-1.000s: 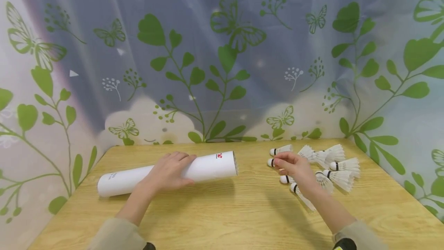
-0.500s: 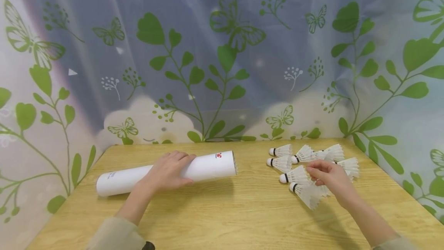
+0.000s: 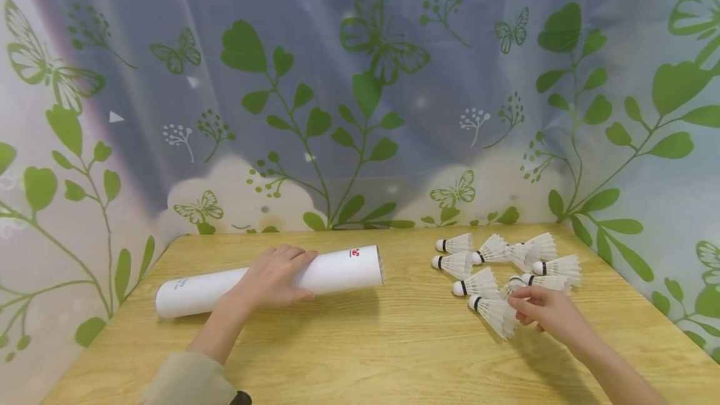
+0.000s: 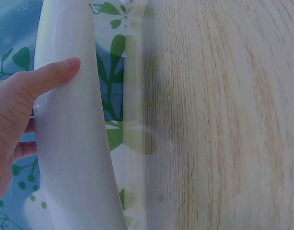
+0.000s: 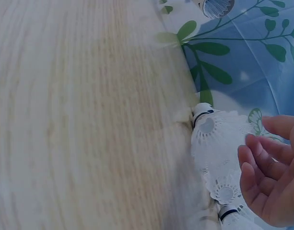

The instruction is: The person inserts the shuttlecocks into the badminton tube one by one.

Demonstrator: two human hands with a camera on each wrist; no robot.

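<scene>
A white shuttlecock tube (image 3: 340, 270) lies slightly tilted on the table, its right end raised and facing the shuttlecocks. My left hand (image 3: 275, 277) grips it around the middle; in the left wrist view the thumb (image 4: 58, 73) lies across the tube. Several white feather shuttlecocks with black bands are grouped at the right. My right hand (image 3: 548, 311) hovers by the skirt of the nearest shuttlecock (image 3: 495, 314), partly covering others behind. In the right wrist view the right hand (image 5: 274, 172) has loosely bent fingers, thumb and forefinger apart, holding nothing.
The wooden table (image 3: 360, 355) carries everything. A curtain (image 3: 315, 111) with leaves and butterflies hangs along its back and sides. Other shuttlecocks (image 3: 452, 263) lie close together towards the back right.
My right hand has moved from the left side of the shuttlecocks to the right and towards me, uncovering several of them. The left hand and the tube have stayed put.
</scene>
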